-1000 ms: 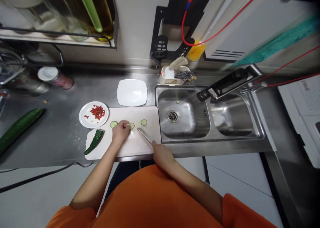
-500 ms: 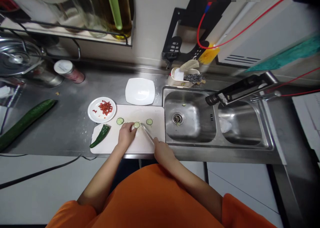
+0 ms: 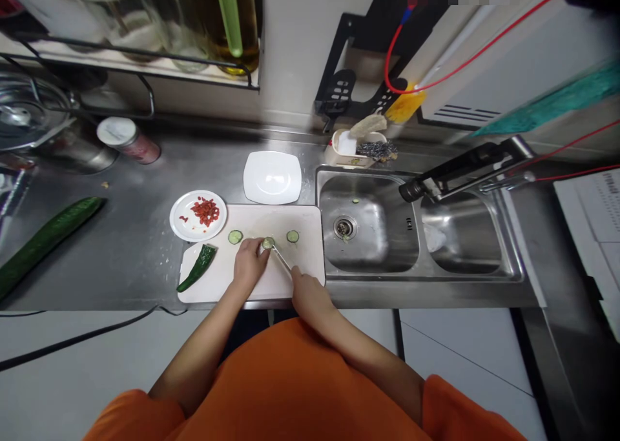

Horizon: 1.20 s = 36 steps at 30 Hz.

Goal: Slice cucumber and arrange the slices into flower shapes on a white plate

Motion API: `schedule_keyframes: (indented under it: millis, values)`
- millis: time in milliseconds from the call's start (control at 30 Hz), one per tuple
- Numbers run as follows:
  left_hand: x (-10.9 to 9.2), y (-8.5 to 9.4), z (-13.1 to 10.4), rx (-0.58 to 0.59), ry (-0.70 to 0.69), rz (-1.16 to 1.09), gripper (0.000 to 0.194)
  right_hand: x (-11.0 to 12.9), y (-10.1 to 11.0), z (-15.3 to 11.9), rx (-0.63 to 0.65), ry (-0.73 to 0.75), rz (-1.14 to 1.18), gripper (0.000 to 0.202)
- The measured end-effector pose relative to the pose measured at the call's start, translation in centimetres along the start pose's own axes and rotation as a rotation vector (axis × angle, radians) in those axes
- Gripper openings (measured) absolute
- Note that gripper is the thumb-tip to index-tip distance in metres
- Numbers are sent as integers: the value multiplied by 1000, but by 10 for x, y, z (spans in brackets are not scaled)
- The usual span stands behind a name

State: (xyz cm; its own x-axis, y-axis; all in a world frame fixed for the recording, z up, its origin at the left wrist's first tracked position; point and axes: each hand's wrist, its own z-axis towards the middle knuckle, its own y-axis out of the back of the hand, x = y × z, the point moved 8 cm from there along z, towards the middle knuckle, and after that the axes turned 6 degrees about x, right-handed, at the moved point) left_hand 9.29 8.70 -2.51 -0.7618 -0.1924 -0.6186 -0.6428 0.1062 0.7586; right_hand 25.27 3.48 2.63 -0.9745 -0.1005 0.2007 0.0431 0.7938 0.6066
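On the white cutting board (image 3: 310, 270), my left hand (image 3: 248, 263) is closed round a short cucumber piece (image 3: 268, 242), its pale cut face turned up. My right hand (image 3: 310, 294) grips a knife (image 3: 282, 259), whose tip end meets the edge of that piece. One cucumber slice (image 3: 235, 236) lies flat left of my fingers and another slice (image 3: 292, 235) lies to the right. A curved dark green cucumber end (image 3: 197, 270) rests at the board's left side.
A round plate (image 3: 175, 225) of red berries overlaps the board's upper left corner. Behind the board is a white square dish (image 3: 272, 176). The double sink (image 3: 368, 260) lies right. A whole cucumber (image 3: 51, 242) and a lidded canister (image 3: 130, 141) stand left.
The knife blade has moved left from beside the cucumber piece to touch its edge. My right hand has shifted slightly left with it. The view has moved a little.
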Motion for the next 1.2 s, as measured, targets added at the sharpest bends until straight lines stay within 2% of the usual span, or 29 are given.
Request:
schedule_keyframes:
  millis: [333, 633, 933, 1100, 1200]
  values:
    - [1, -2, 0, -44, -60, -4, 26, 2, -3, 1, 22, -28, 18, 37]
    - [1, -2, 1, -30, -38, -5, 26, 5, -7, 7, 11, -16, 51, 39]
    - [0, 2, 5, -4, 45, -37, 19, -9, -13, -13, 68, -53, 58, 40]
    - [2, 0, 5, 65, 94, -125, 10, -17, -15, -21, 108, -106, 103, 41]
    - [8, 9, 5, 71, 153, -163, 12, -19, -15, -22, 113, -109, 110, 42]
